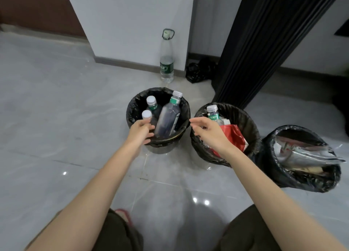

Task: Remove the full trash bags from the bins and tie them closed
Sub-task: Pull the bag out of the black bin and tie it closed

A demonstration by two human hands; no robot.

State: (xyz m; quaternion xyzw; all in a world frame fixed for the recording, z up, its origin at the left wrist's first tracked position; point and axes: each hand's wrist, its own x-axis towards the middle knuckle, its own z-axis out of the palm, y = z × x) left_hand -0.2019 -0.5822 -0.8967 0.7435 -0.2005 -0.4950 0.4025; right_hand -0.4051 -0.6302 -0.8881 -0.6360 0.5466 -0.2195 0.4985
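Floor: grey glossy tiles; three bins lined with black trash bags stand on it in a row.
Curtain: black, pleated, hanging behind the middle bin.
Right bag: holds silvery wrappers, well apart from both hands.
Middle bag: holds a red wrapper and a capped bottle; the right hand hovers over it.
Left bag: holds three white-capped bottles; the tallest bottle leans on the rim.
Left hand: at the left bag's near rim, fingers curled; whether they grip the bag edge cannot be told.
Right hand: fingers loosely spread and holding nothing, the forefinger pointing at the left bag's right rim.
Standing bottle: upright by the wall, its green label too small to read.
Writing: the capped bottle's green band has white Chinese characters, ending 方树叶.
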